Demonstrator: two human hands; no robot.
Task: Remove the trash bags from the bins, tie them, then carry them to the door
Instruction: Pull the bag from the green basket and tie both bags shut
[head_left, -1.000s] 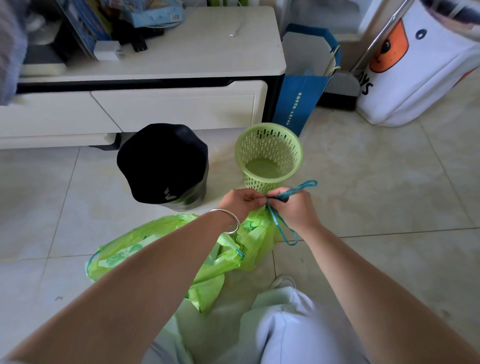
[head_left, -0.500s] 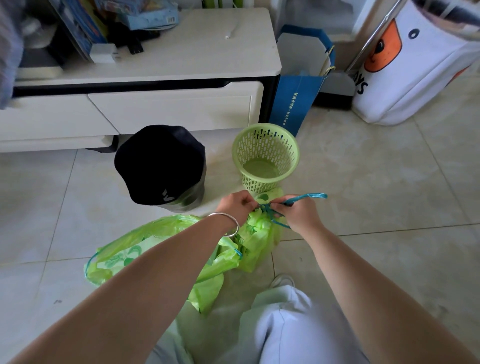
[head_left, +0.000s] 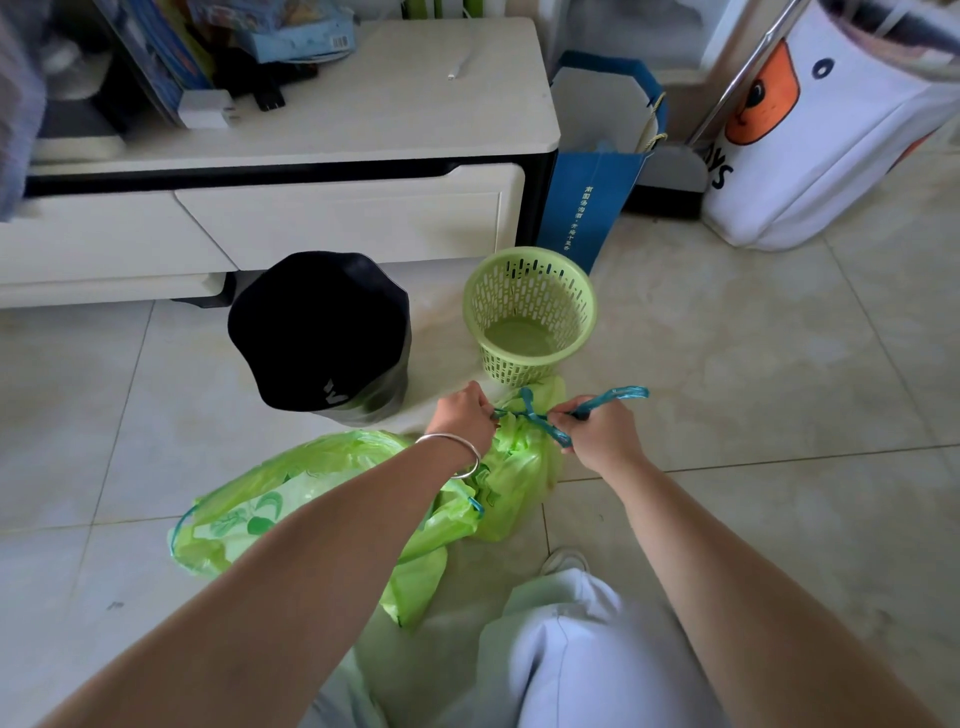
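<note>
A small green trash bag (head_left: 519, 478) stands on the floor in front of me, its neck gathered by a blue drawstring (head_left: 530, 413). My left hand (head_left: 465, 415) pinches one end of the string and my right hand (head_left: 597, 434) grips the other end, whose loop sticks out to the right. A larger green bag (head_left: 270, 509) lies open on the floor under my left forearm. Behind stand an empty green mesh bin (head_left: 530, 317) and a bin lined with a black bag (head_left: 319, 332).
A white low cabinet (head_left: 337, 223) with drawers runs along the back. A blue paper bag (head_left: 592, 202) leans at its right end, and a big white printed bag (head_left: 810, 140) stands at the far right. My knee in pale trousers (head_left: 566, 660) is at the bottom.
My hands have moved apart, pulling the blue drawstring taut sideways across the small bag's neck. The string's loop now points out to the right instead of hanging down.
</note>
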